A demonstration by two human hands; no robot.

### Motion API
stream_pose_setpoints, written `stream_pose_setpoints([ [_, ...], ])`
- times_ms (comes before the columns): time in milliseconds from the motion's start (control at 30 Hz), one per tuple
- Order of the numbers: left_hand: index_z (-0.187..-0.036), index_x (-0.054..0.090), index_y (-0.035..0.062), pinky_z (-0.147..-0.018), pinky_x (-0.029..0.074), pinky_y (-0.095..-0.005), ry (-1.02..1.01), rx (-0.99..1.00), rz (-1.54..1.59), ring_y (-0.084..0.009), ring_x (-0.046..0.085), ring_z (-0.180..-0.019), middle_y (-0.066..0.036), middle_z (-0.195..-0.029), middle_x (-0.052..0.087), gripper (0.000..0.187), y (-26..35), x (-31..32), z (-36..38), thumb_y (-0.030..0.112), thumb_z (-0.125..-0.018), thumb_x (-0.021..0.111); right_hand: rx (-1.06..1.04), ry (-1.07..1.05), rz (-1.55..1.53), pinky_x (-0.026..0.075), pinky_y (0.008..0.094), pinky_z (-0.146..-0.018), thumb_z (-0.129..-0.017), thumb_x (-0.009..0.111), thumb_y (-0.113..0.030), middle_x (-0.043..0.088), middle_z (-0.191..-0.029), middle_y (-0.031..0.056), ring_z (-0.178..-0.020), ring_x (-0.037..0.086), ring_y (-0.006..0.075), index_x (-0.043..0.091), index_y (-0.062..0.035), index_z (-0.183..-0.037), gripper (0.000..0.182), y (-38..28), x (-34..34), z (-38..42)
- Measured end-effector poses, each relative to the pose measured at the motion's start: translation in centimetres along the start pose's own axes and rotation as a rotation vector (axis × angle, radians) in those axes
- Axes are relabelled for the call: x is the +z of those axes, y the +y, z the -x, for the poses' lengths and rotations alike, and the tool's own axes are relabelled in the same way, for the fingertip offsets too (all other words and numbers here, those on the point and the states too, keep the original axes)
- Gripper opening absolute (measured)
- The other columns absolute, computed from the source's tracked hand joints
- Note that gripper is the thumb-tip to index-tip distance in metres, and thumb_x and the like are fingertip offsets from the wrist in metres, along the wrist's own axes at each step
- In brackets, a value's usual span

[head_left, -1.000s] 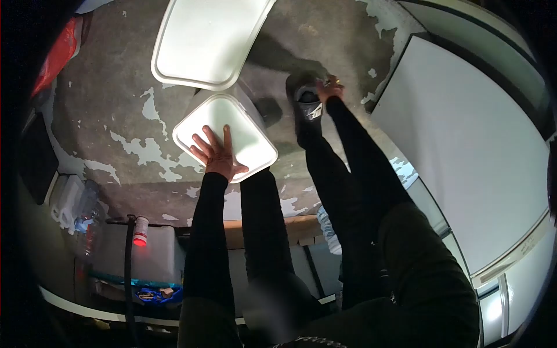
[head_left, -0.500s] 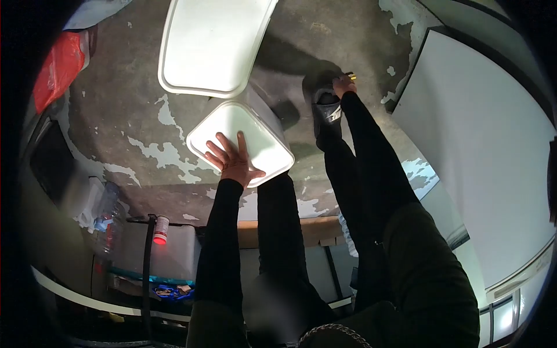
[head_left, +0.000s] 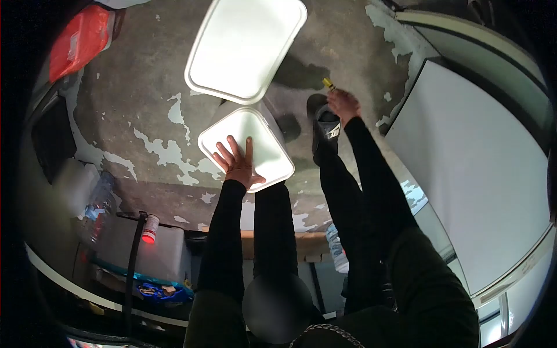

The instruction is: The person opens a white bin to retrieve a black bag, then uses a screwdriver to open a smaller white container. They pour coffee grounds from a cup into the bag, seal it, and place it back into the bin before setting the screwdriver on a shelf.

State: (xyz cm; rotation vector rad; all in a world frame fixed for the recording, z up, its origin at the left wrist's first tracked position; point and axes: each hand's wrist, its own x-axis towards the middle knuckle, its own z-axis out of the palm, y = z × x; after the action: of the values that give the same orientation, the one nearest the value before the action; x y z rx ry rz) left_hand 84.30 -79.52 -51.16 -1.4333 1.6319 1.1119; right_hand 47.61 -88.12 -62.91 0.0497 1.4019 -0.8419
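My left hand lies with its fingers spread on the white lid of a smaller container. Directly beyond it stands a larger container with a white rounded lid. To the right, my right hand is closed around a small yellow object, whose end sticks out past the fingers; what it is cannot be made out. That hand is above and beside my foot in a black slide sandal.
A red bag lies at the upper left. Plastic bottles and a white tub with a red cap are at the lower left. A large white panel fills the right side. The floor has peeling paint.
My right hand has risen from beside the sandal, and more of the yellow object shows. The view has shifted a little; my left hand stays on the smaller lid.
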Motion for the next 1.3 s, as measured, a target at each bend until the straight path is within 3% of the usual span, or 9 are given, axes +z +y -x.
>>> stream_pose_setpoints([
  [333, -0.160, 0.004, 0.0241, -0.111, 0.015, -0.0722, 0.192, -0.040, 0.017, -0.0536, -0.004, -0.147, -0.019, -0.164, -0.016, 0.137, 1.7, -1.7, 3.9, 0.062, -0.057, 0.085, 0.016, -0.089, 1.078, 0.052, 0.0335, -0.061, -0.094, 0.061, -0.035, 0.069, -0.072, 0.0087, -0.069, 0.069, 0.0166, 0.066, -0.0039, -0.084, 0.033, 2.4, 8.3, 22.4],
  [433, -0.158, 0.007, 0.0053, -0.116, 0.032, -0.0400, 0.021, 0.273, 0.763, -0.0341, 0.030, -0.146, -0.023, -0.157, 0.031, 0.135, 2.7, -4.2, 10.6, 0.068, -0.062, 0.080, -0.060, -0.426, 1.503, 0.052, 0.0360, -0.066, -0.094, 0.061, -0.030, 0.070, -0.076, 0.0109, -0.070, 0.069, 0.0248, 0.068, -0.0050, -0.085, 0.027, 3.4, 8.2, 28.5],
  [500, -0.132, 0.055, 0.0037, -0.096, 0.048, -0.0427, -0.059, 0.355, 0.590, -0.0312, 0.062, -0.113, -0.019, -0.121, 0.065, 0.085, 4.2, -2.9, 13.4, 0.061, -0.073, 0.076, 0.059, -0.505, 1.511, 0.052, 0.0344, -0.065, -0.089, 0.067, -0.045, 0.070, -0.072, 0.0090, -0.068, 0.069, 0.0231, 0.067, -0.0050, -0.083, 0.041, 0.9, 11.6, 33.4],
  [567, -0.111, 0.065, 0.0035, -0.086, 0.051, -0.0387, -0.165, 0.403, 0.758, -0.0279, 0.065, -0.099, -0.018, -0.105, 0.069, 0.049, 5.1, -0.3, 16.2, 0.046, -0.086, 0.070, 0.073, -0.476, 1.359, 0.051, 0.0363, -0.061, -0.086, 0.066, -0.058, 0.066, -0.066, 0.0063, -0.064, 0.066, 0.0194, 0.065, -0.0069, -0.078, 0.052, 0.5, 12.2, 37.0],
  [633, -0.113, 0.063, 0.0039, -0.083, 0.052, -0.0384, 0.377, 0.714, 0.360, -0.0222, 0.067, -0.092, -0.013, -0.096, 0.070, 0.040, 5.7, 2.6, 19.0, 0.040, -0.099, 0.053, 0.082, -0.505, 1.348, 0.051, 0.0345, -0.063, -0.086, 0.066, -0.059, 0.068, -0.069, 0.0063, -0.066, 0.066, 0.0167, 0.064, -0.0065, -0.077, 0.053, -1.7, 14.0, 39.7],
  [767, -0.106, 0.064, 0.0080, -0.067, 0.047, -0.0315, 0.051, 0.231, 1.066, -0.0119, 0.055, -0.071, -0.003, -0.079, 0.060, 0.062, 7.7, -6.2, 30.1, 0.061, -0.102, 0.033, -0.052, -0.532, 1.190, 0.052, 0.0311, -0.064, -0.089, 0.068, -0.051, 0.068, -0.070, 0.0053, -0.069, 0.068, 0.0134, 0.066, -0.0045, -0.079, 0.048, -4.9, 16.7, 43.9],
  [867, -0.100, 0.066, 0.0061, -0.067, 0.048, -0.0326, 0.197, 0.158, 1.139, -0.0136, 0.058, -0.069, -0.004, -0.074, 0.061, 0.065, 8.2, -7.2, 32.9, 0.063, -0.100, 0.036, 0.085, -0.656, 0.814, 0.051, 0.0308, -0.064, -0.092, 0.067, -0.045, 0.069, -0.071, 0.0067, -0.069, 0.067, 0.0135, 0.066, -0.0021, -0.091, 0.043, -7.0, 18.9, 45.7],
  [1133, -0.089, 0.070, 0.0027, -0.064, 0.048, -0.0305, 0.610, -0.055, 1.431, -0.0129, 0.058, -0.064, -0.004, -0.072, 0.064, 0.063, 10.3, -11.2, 41.9, 0.064, -0.094, 0.054, -0.220, -0.853, 1.356, 0.051, 0.0273, -0.064, -0.097, 0.063, -0.040, 0.069, -0.077, 0.0047, -0.068, 0.063, 0.0114, 0.068, -0.0013, -0.091, 0.040, -12.3, 24.5, 48.3],
  [1300, -0.077, 0.064, 0.0083, -0.056, 0.042, -0.0240, 0.313, 0.100, 1.899, -0.0092, 0.055, -0.059, 0.001, -0.071, 0.062, 0.051, 7.1, -11.5, 45.2, 0.058, -0.090, 0.065, -0.283, -1.098, 1.503, 0.054, 0.0316, -0.071, -0.097, 0.059, -0.046, 0.072, -0.083, 0.0061, -0.072, 0.066, 0.0146, 0.070, -0.0015, -0.095, 0.046, -15.3, 27.0, 51.9],
])
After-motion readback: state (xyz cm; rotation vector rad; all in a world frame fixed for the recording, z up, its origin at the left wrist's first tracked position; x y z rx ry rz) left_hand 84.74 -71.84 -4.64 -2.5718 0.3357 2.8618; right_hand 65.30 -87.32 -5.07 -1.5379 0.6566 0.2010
